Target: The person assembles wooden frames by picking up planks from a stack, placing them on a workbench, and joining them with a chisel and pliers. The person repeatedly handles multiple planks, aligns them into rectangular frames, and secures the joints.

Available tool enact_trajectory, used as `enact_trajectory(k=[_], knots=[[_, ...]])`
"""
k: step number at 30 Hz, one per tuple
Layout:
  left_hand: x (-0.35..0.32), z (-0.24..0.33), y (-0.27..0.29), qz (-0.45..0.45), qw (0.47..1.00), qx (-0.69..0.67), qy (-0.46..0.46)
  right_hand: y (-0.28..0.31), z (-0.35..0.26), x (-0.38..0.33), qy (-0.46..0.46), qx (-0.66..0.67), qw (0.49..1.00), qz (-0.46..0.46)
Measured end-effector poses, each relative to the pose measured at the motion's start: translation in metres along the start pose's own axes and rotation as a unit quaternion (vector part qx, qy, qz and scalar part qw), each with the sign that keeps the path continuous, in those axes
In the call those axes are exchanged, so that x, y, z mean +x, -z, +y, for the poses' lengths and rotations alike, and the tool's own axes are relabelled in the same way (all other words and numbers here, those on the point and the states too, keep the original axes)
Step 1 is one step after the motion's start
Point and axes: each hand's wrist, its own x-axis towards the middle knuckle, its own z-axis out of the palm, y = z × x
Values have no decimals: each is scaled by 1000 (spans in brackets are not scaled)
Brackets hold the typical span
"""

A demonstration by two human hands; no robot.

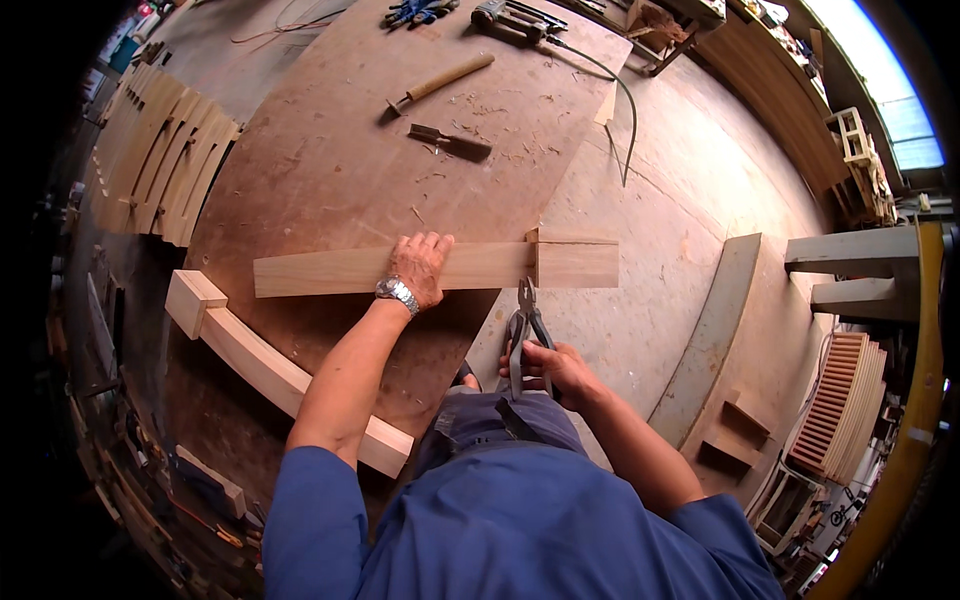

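A pale wooden board [330, 271] lies across the brown worktable, its block-shaped end [580, 263] reaching out past the table's edge. My left hand [420, 268], with a metal watch on the wrist, presses on the board near its middle, fingers laid over the top. In my right hand [562, 372] is a pair of pliers [519, 345], gripped by the dark handles. The pliers' jaws point up at the joint beside the block; whether they touch the wood I cannot tell.
Farther up the worktable [300, 150] lie a wood-handled chisel [440, 82], a dark metal blade-like piece [450, 142], shavings, a power tool [520, 18] with a cord, and gloves [418, 12]. A curved wooden piece [265, 360] rests at near left. Slatted panels [160, 150] stand left.
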Motion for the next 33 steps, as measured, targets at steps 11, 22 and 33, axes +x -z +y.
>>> enact_trajectory(k=[11,22,33], knots=[[2,0,-7,229,969,75,55,6,0,-17,41,-58,997,4],[-16,17,19,136,991,14,14,-13,-16,0,32,8,999,28],[-12,10,4,27,993,-55,98,-26,-24,38,71,115,990,49]])
